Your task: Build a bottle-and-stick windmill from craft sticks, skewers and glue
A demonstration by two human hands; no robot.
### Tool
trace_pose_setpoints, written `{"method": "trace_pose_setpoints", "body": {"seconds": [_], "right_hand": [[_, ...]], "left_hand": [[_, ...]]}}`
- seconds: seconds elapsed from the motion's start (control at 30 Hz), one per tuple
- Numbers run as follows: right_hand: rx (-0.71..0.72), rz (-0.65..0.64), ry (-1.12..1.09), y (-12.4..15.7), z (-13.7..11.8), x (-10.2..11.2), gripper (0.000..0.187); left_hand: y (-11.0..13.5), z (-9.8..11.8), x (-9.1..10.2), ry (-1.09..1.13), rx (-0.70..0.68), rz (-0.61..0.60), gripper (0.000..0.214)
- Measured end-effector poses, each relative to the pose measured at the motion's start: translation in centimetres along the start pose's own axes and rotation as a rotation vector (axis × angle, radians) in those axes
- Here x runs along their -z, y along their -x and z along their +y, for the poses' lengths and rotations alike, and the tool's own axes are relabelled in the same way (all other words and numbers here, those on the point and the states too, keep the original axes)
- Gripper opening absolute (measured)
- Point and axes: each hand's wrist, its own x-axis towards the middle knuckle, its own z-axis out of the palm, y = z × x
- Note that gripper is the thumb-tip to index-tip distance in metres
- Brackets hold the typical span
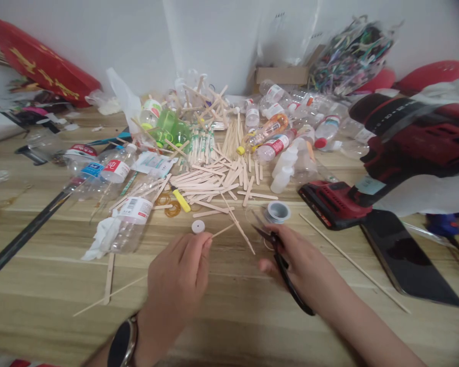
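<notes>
A smooth, wood-grained finish is shown by the tabletop [229,318]. Mostly matt plastic is seen on the drill [415,140]. Left of the drill, scissors [270,236] are bladed in metal, a thin stick [222,231] and craft sticks [210,177] are made of matt wood, and bottles [277,146] of glossy clear plastic.

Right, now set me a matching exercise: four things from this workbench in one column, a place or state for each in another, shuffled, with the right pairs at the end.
Things
1. Scissors
2. Small white disc
3. Phone
4. Yellow-handled tool

Places and states
A. Lying flat, dark face up
B. Just beyond the left hand
C. Beside the rubber bands
D. Held in the right hand

Right pairs: 1-D, 2-B, 3-A, 4-C
</notes>
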Motion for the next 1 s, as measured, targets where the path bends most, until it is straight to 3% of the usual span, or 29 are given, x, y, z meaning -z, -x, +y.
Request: {"method": "trace_pose_setpoints", "body": {"seconds": [0.13, 0.4, 0.63, 0.8, 1.0], "right_hand": [[-0.063, -0.120, 0.203, -0.2, 1.3, 0.2, 0.037], [0.033, -0.185, 0.349, 0.6, 3.3, 0.2, 0.051], [0.087, 0.003, 0.099, 0.2, 0.5, 1.5, 0.018], [0.164, 0.065, -0.026, 0.5, -1.8, 1.0, 0.019], [0.144, 0.087, -0.060, 0.7, -2.3, 0.1, 0.021]], "left_hand": [[0.0, -0.4, -0.1, -0.015, 0.010, 0.007, 0.019], [0.1, -0.5, -0.5, 0.018, 0.022, -0.026, 0.016], [0.2, 0.1, -0.2, 0.090, -0.004, -0.053, 0.015], [0.4, 0.6, -0.3, 0.115, -0.033, -0.086, 0.016], [0.5, 1.0, -0.3, 0.142, -0.043, -0.124, 0.021]]}}
